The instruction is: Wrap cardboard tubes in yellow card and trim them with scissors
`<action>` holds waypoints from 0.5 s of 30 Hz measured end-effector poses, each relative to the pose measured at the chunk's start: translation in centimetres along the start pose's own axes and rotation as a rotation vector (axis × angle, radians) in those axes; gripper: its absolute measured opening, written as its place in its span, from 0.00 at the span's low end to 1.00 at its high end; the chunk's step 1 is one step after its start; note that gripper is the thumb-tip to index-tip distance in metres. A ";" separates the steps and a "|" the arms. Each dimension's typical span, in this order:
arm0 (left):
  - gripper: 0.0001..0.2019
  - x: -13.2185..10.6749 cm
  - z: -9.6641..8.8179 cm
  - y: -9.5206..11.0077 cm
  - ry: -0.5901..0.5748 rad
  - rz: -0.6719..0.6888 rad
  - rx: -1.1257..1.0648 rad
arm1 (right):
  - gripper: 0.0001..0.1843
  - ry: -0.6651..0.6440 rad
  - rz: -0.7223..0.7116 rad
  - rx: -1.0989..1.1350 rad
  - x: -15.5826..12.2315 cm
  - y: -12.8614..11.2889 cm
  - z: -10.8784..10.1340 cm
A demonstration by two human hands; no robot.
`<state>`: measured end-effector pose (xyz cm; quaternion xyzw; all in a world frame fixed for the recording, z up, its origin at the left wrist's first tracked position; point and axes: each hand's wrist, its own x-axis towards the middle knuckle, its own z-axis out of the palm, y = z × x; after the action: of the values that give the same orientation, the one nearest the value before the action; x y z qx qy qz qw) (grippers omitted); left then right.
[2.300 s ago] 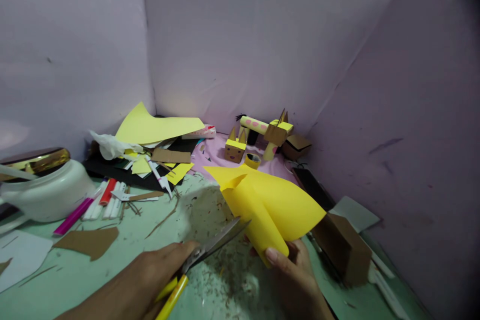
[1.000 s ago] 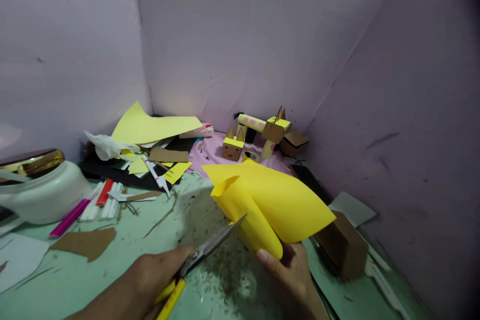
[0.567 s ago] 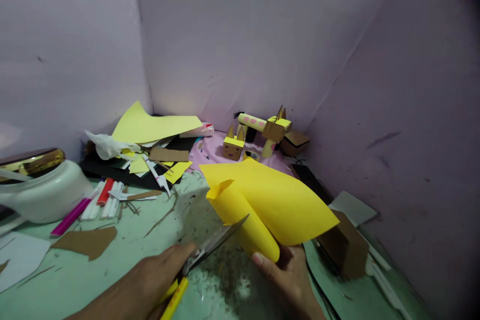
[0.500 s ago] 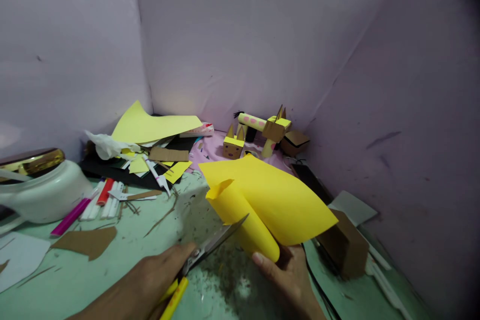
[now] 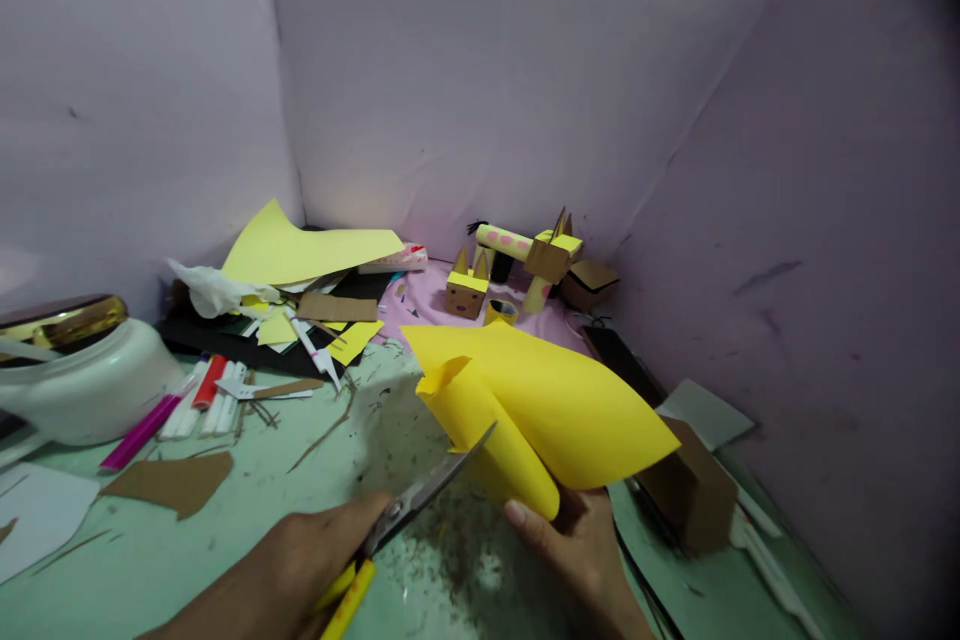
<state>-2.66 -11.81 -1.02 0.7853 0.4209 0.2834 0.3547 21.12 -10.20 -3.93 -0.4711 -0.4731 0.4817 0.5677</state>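
Observation:
My left hand (image 5: 300,560) is closed round the yellow handles of a pair of scissors (image 5: 401,510). Their blades point up and right, with the tips at the side of a yellow sheet of paper (image 5: 585,410). In front, the sheet curls into a tube, and its far part flares out to the right as a wide flap. My right hand (image 5: 574,555) grips the lower end of the tube, thumb in front and the other fingers mostly hidden behind the paper.
Cardboard animal figures (image 5: 551,258) and a small cardboard head (image 5: 466,295) stand at the back. Markers (image 5: 214,395), paper scraps and a white pot (image 5: 112,385) occupy the left. A cardboard box (image 5: 690,495) lies at right, beside the wall (image 5: 787,220).
The paper's flap has dipped slightly at the far edge, uncovering a small tube behind it. Both hands keep their hold, and the blades look a little closer together.

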 end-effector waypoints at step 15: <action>0.19 0.0 -0.2 -0.6 -0.031 -0.042 0.037 | 0.21 0.076 -0.038 -0.063 -0.2 4.9 -2.4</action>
<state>-3.04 -11.54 -1.36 0.7871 0.4369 0.2557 0.3524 22.96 -10.15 -9.06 -0.4976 -0.4748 0.4377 0.5791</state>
